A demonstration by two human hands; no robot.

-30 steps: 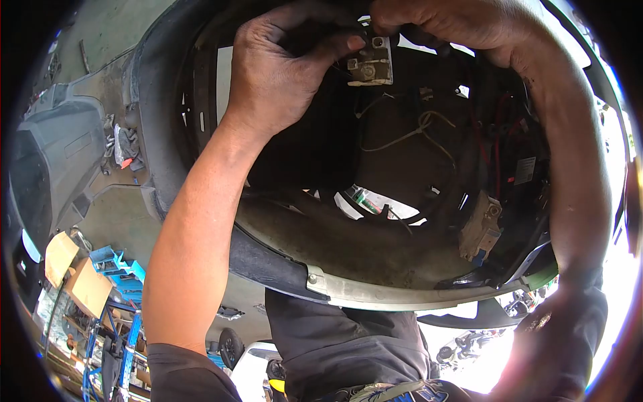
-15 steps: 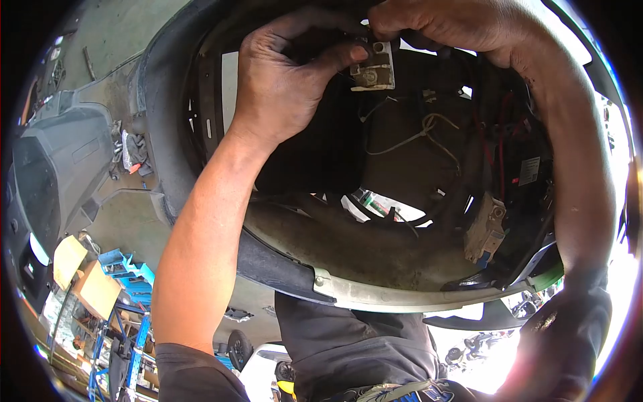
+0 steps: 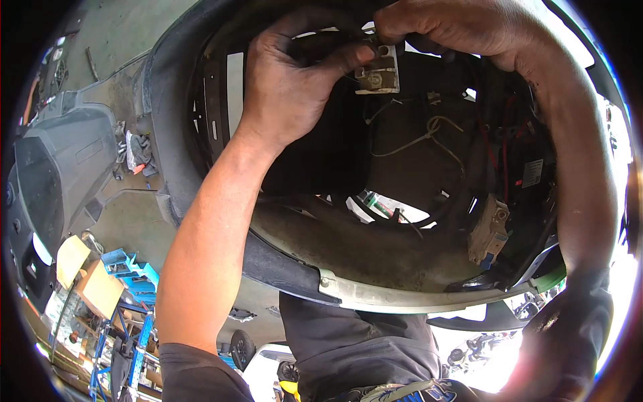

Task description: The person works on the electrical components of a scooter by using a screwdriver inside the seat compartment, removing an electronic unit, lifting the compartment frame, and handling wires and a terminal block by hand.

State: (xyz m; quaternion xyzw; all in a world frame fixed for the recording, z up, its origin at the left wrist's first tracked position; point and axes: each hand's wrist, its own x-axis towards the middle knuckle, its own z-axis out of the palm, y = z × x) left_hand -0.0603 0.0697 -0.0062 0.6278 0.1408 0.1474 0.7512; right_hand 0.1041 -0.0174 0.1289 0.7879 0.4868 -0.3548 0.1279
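My left hand [image 3: 284,94] reaches into the dark plastic body shell [image 3: 274,264] of a vehicle. Its thumb presses on a dirty beige circuit breaker [image 3: 378,79], a small block with screw holes, and its fingers curl behind. My right hand [image 3: 449,27] is closed at the breaker's upper edge, fingertips bent down; what they pinch is hidden. Below hangs a knotted pale cable tie or cord [image 3: 429,134]. A second beige block [image 3: 487,233] with a blue part, much like a circuit breaker, rests at the shell's right inside.
Red wires [image 3: 506,144] run down the shell's right side. A pale trim strip [image 3: 402,298] edges the shell near my body. At left, a grey plastic panel [image 3: 74,157] lies on the floor, with a cardboard box [image 3: 100,289] and a blue metal frame [image 3: 137,348] below it.
The whole view has shifted slightly, with the shell and both hands a little further right and down. Both hands keep the same hold at the circuit breaker.
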